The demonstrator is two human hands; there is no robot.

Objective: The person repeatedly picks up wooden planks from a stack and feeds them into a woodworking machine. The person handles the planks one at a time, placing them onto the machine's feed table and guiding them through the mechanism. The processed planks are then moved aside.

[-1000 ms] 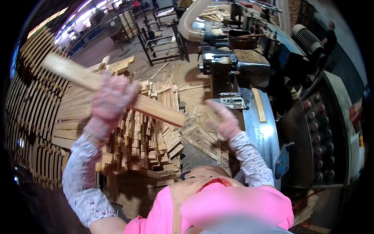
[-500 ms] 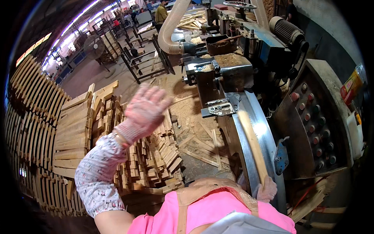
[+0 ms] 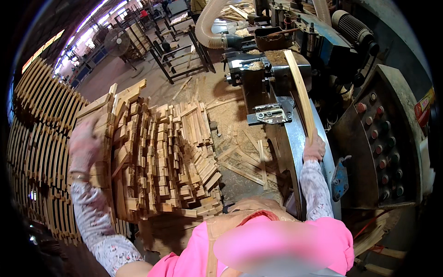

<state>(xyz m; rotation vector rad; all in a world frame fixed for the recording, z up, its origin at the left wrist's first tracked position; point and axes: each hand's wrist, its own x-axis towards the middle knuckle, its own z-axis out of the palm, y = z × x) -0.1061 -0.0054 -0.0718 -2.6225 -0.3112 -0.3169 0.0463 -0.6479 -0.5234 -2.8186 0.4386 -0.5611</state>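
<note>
My right hand (image 3: 314,148), in a pale glove, is closed round the near end of a long, slightly curved wooden slat (image 3: 301,94). The slat runs away from me over the shiny metal machine table (image 3: 297,159), its far end up by the sawdust-covered machine housing (image 3: 278,56). On the left, my left hand (image 3: 85,150), also gloved, is over the flat wooden boards (image 3: 95,177) at the side of a big pile. Its fingers are blurred against the wood, so whether they grip a board is unclear.
Stacked wooden pieces (image 3: 161,161) fill the space left of the machine. A metal guide bracket (image 3: 271,114) sits beside the table. At right stand a control panel (image 3: 380,143) with several buttons and a blue metal bracket (image 3: 340,180). Loose offcuts (image 3: 242,171) litter the floor.
My left hand has swung left and down from mid-air to the boards. My right hand has pushed forward along the table, carrying the slat farther toward the machine housing.
</note>
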